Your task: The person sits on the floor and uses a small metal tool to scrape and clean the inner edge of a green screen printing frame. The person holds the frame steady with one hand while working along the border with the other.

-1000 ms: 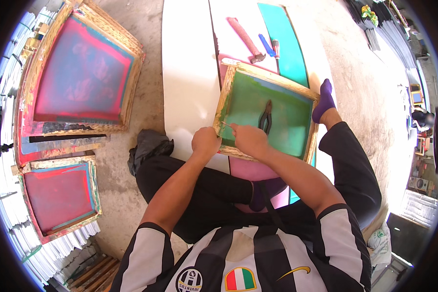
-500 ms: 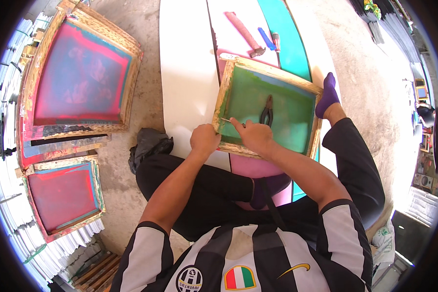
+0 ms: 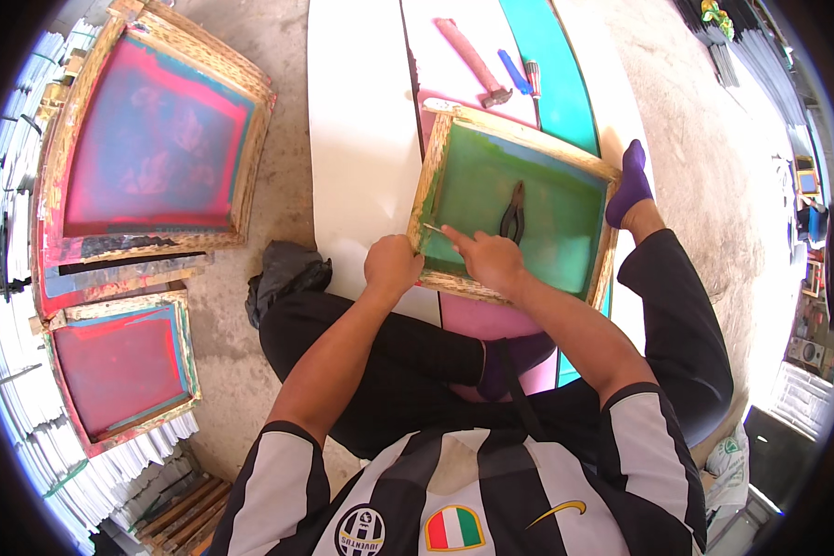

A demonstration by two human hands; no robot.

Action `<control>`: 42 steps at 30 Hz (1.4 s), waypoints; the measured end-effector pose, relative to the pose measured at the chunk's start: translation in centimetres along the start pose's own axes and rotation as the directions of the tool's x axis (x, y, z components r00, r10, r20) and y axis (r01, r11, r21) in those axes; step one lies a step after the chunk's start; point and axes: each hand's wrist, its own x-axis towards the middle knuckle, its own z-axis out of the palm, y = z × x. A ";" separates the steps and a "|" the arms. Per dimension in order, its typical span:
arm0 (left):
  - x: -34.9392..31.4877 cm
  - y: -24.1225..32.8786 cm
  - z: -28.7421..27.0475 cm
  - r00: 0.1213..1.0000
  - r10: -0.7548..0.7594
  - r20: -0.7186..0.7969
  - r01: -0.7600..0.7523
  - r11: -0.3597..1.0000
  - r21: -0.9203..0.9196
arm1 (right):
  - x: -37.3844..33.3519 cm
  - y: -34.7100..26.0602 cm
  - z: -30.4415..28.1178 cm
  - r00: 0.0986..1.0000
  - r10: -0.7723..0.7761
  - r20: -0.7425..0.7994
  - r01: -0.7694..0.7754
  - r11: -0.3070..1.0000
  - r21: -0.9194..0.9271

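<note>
A wooden screen-printing frame [image 3: 526, 139] with green mesh lies tilted in front of me. My left hand [image 3: 394, 265] is closed on its near-left corner. Over the mesh by the left bar, my right hand [image 3: 491, 261] holds a thin, slender tool [image 3: 433, 228], its pale tip against that bar's inner edge. The index finger stretches along the tool; the rest of it is hidden in my hand. A pair of pliers [image 3: 513, 215] with dark handles rests on the mesh, just beyond my right hand.
Beyond the frame lie a hammer [image 3: 473, 60], a blue tool [image 3: 513, 72] and a screwdriver-like tool [image 3: 533, 79]. Two red-meshed frames stand left: a larger one [image 3: 157, 139] and a smaller one [image 3: 120, 371]. A black plastic bag [image 3: 287, 278] sits by my left knee.
The view has shifted slightly. My hands keep nearly the same places on the frame, and the tool's tip stays at the left bar.
</note>
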 end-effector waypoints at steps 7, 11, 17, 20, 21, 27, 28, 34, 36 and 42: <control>-0.1 -0.3 -0.4 0.999 0.030 -0.013 -0.031 0.999 -0.044 | 1.7 2.5 3.1 0.996 -0.047 -0.081 0.074 0.919 0.387; -0.2 -0.3 -0.9 1.000 -0.003 0.025 0.004 0.998 -0.057 | 0.5 0.2 -0.4 1.000 0.018 -0.015 -0.017 0.994 0.109; -0.2 -0.4 -1.0 1.000 0.016 0.025 -0.015 0.999 -0.040 | 2.8 2.7 0.7 0.956 0.005 0.292 -0.244 0.564 0.789; -0.3 0.3 -1.5 0.999 0.009 0.035 -0.007 0.998 -0.057 | 2.5 3.6 3.1 0.996 -0.083 -0.019 0.068 0.649 0.758; -0.2 0.4 -1.4 0.999 0.018 0.038 -0.016 0.999 -0.050 | 2.5 4.2 4.8 0.965 -0.131 -0.226 0.251 0.704 0.664; -0.2 0.3 -1.4 0.999 0.019 0.038 -0.018 0.999 -0.037 | 1.7 1.8 5.6 0.987 -0.007 -0.158 0.128 0.625 0.770; -0.1 0.3 -1.3 0.999 0.024 0.040 -0.023 0.999 -0.031 | 1.5 1.7 5.9 0.937 -0.059 -0.343 0.288 0.685 0.669; 0.0 0.0 -0.8 0.999 0.022 0.025 -0.021 0.999 -0.035 | 1.9 1.8 2.4 0.998 0.014 0.067 -0.057 0.714 0.698; -0.1 -0.1 -0.9 1.000 0.012 0.024 -0.011 0.999 -0.042 | 2.6 1.9 0.2 0.937 0.069 0.343 -0.315 0.590 0.743; 0.1 0.9 -1.2 0.999 0.035 0.031 -0.035 0.999 -0.023 | 3.6 4.5 2.1 0.997 -0.073 0.003 0.053 0.748 0.661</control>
